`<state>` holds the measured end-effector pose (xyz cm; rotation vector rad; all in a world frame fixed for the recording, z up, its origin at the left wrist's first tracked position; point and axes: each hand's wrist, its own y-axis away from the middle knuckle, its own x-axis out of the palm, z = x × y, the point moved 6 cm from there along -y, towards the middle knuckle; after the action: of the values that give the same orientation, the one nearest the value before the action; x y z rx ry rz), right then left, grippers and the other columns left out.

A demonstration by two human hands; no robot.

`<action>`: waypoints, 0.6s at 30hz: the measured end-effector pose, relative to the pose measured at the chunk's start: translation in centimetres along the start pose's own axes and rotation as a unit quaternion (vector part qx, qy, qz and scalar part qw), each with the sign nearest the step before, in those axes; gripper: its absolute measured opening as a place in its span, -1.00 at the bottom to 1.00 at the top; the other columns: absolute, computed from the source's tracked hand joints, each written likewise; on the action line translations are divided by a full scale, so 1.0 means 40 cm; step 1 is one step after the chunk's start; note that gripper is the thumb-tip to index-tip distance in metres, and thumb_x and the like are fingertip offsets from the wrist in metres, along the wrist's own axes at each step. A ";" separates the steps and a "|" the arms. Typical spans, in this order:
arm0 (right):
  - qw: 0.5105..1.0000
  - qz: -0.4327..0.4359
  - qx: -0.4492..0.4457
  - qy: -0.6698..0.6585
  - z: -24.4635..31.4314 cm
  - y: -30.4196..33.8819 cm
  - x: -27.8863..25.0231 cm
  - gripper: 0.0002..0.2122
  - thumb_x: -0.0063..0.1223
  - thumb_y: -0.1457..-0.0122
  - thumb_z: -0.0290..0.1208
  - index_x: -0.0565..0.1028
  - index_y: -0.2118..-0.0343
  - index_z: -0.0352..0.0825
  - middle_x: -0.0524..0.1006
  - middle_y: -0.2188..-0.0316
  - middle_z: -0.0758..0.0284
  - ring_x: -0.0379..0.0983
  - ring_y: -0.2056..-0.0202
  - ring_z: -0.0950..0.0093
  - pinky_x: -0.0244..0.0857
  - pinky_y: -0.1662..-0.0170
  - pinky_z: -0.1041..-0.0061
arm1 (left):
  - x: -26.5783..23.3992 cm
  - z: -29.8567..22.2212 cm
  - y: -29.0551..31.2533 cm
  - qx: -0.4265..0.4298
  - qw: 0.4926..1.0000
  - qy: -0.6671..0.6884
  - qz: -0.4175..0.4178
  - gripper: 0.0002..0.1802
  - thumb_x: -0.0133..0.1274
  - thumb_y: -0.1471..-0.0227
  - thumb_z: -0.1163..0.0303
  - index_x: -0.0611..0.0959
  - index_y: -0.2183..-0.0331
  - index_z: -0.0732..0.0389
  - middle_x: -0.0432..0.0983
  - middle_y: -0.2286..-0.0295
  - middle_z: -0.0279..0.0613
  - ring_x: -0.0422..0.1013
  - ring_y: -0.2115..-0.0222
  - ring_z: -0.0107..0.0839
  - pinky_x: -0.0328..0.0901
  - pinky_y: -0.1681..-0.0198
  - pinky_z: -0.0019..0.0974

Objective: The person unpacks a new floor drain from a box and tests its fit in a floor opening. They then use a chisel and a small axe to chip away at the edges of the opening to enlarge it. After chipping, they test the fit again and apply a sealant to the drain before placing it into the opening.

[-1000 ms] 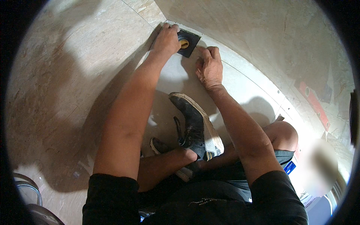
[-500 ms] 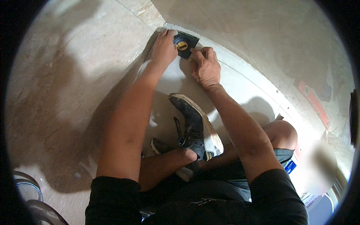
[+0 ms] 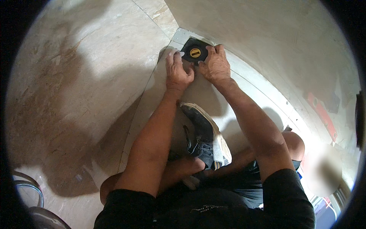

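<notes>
A black square floor drain (image 3: 187, 49) with a round brass-coloured centre (image 3: 195, 53) lies on the pale floor close to the wall corner. My left hand (image 3: 178, 74) is at its near left side, fingertips at the left corner and thumb near the front edge. On the other side, my right hand (image 3: 217, 66) has bent fingers over the right edge and its thumb at the near edge. Between them the brass centre stays uncovered. The underside of the drain is hidden.
My dark shoe (image 3: 202, 129) and crossed legs lie below my forearms. A red level-like bar (image 3: 322, 116) rests at the right by the wall (image 3: 259, 34). Curved metal legs (image 3: 30, 185) stand at lower left. Large stone-look tile (image 3: 76, 95) spans the left.
My left hand has come back from the drain's upper left to its near left side. My right hand has shifted up along the right edge. The view has moved slightly.
</notes>
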<state>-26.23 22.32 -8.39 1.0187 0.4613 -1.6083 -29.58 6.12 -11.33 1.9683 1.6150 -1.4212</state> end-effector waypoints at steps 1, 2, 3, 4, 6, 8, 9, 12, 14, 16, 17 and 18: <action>1.000 0.009 -0.003 0.005 0.008 0.001 -0.005 -0.37 0.30 -0.12 -0.28 0.34 -0.25 -0.31 0.28 -0.15 0.18 0.25 -0.26 0.22 0.32 -0.26 0.25 | 0.003 0.008 -0.003 -0.005 1.000 0.002 0.014 -0.29 0.29 0.18 0.34 0.42 -0.03 0.33 0.25 -0.11 0.19 0.16 -0.17 0.20 0.10 -0.28 0.12; 1.000 0.002 -0.008 0.013 0.007 -0.006 0.002 -0.37 0.33 -0.10 -0.26 0.36 -0.22 -0.33 0.28 -0.13 0.15 0.28 -0.23 0.20 0.34 -0.24 0.23 | 0.002 0.011 0.000 -0.001 1.000 0.000 0.013 -0.29 0.31 0.19 0.33 0.43 -0.02 0.32 0.25 -0.10 0.18 0.17 -0.17 0.20 0.10 -0.28 0.12; 1.000 -0.006 -0.011 0.022 0.006 -0.013 0.005 -0.37 0.35 -0.07 -0.25 0.37 -0.18 -0.35 0.28 -0.11 0.13 0.30 -0.21 0.17 0.36 -0.22 0.22 | 0.001 0.006 0.000 0.005 1.000 -0.001 0.013 -0.29 0.33 0.20 0.31 0.44 0.00 0.31 0.26 -0.10 0.17 0.17 -0.16 0.19 0.10 -0.28 0.12; 0.999 -0.014 -0.014 0.032 0.004 -0.019 0.007 -0.37 0.37 -0.05 -0.23 0.38 -0.15 -0.37 0.29 -0.10 0.11 0.32 -0.19 0.15 0.38 -0.20 0.21 | 0.000 0.000 -0.001 0.010 1.000 -0.001 0.013 -0.29 0.35 0.21 0.30 0.45 0.01 0.30 0.26 -0.10 0.16 0.18 -0.16 0.19 0.10 -0.28 0.12; 1.000 0.006 0.001 0.030 0.006 -0.025 -0.006 -0.39 0.36 -0.05 -0.25 0.39 -0.14 -0.37 0.28 -0.10 0.10 0.33 -0.19 0.14 0.39 -0.21 0.20 | 0.000 0.005 -0.004 0.000 1.000 0.003 0.013 -0.29 0.38 0.24 0.27 0.46 0.04 0.28 0.27 -0.09 0.14 0.19 -0.15 0.17 0.10 -0.26 0.13; 0.999 0.024 0.009 0.033 0.013 -0.032 -0.006 -0.39 0.37 -0.05 -0.27 0.39 -0.15 -0.36 0.28 -0.11 0.09 0.33 -0.20 0.13 0.39 -0.21 0.19 | -0.002 0.013 -0.004 -0.007 1.000 -0.003 0.013 -0.29 0.40 0.25 0.24 0.47 0.06 0.26 0.28 -0.09 0.12 0.21 -0.15 0.15 0.11 -0.25 0.14; 0.999 0.031 0.012 0.038 0.009 -0.038 -0.005 -0.39 0.38 -0.05 -0.27 0.39 -0.15 -0.35 0.28 -0.12 0.09 0.33 -0.20 0.13 0.39 -0.21 0.19 | -0.002 0.012 -0.005 -0.009 1.000 -0.009 0.013 -0.29 0.41 0.25 0.22 0.47 0.07 0.25 0.29 -0.08 0.12 0.21 -0.15 0.14 0.11 -0.25 0.14; 0.999 0.025 0.009 0.043 0.005 -0.053 -0.001 -0.42 0.38 -0.05 -0.31 0.43 -0.14 -0.31 0.31 -0.11 0.09 0.35 -0.21 0.14 0.39 -0.22 0.18 | -0.005 0.009 -0.008 -0.012 1.000 -0.017 0.008 -0.30 0.41 0.24 0.18 0.47 0.07 0.24 0.30 -0.08 0.10 0.22 -0.15 0.11 0.12 -0.24 0.14; 0.999 0.024 -0.015 0.041 0.004 -0.052 0.004 -0.48 0.33 -0.08 -0.36 0.47 -0.14 -0.25 0.36 -0.09 0.11 0.39 -0.18 0.16 0.39 -0.22 0.19 | -0.005 0.005 -0.005 -0.017 1.000 -0.019 0.011 -0.30 0.40 0.22 0.16 0.47 0.07 0.23 0.31 -0.08 0.09 0.23 -0.14 0.11 0.12 -0.23 0.14; 0.997 0.033 -0.062 0.035 0.009 -0.049 0.005 -0.56 0.25 -0.15 -0.44 0.52 -0.14 -0.16 0.42 -0.07 0.14 0.46 -0.14 0.20 0.39 -0.22 0.22 | -0.007 0.004 -0.009 -0.023 0.999 -0.024 0.020 -0.31 0.39 0.20 0.16 0.47 0.07 0.22 0.31 -0.08 0.09 0.23 -0.14 0.11 0.12 -0.23 0.14; 0.993 0.048 -0.089 0.064 0.012 -0.049 0.007 -0.59 0.22 -0.16 -0.47 0.55 -0.10 -0.16 0.43 -0.06 0.15 0.47 -0.13 0.21 0.40 -0.21 0.22 | -0.007 0.002 -0.009 -0.028 0.999 -0.023 0.022 -0.33 0.37 0.18 0.17 0.46 0.07 0.22 0.32 -0.08 0.10 0.24 -0.14 0.12 0.12 -0.23 0.15; 0.987 0.063 -0.115 0.091 0.013 -0.048 0.009 -0.63 0.18 -0.17 -0.51 0.58 -0.07 -0.15 0.44 -0.05 0.16 0.47 -0.12 0.21 0.40 -0.21 0.22 | -0.009 -0.002 -0.007 -0.033 0.999 -0.022 0.025 -0.36 0.34 0.15 0.18 0.46 0.06 0.23 0.32 -0.07 0.11 0.24 -0.14 0.13 0.12 -0.23 0.15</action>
<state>-28.21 22.30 -8.80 1.0014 0.6769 -1.3205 -29.76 6.06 -10.91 1.9132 1.5609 -1.3656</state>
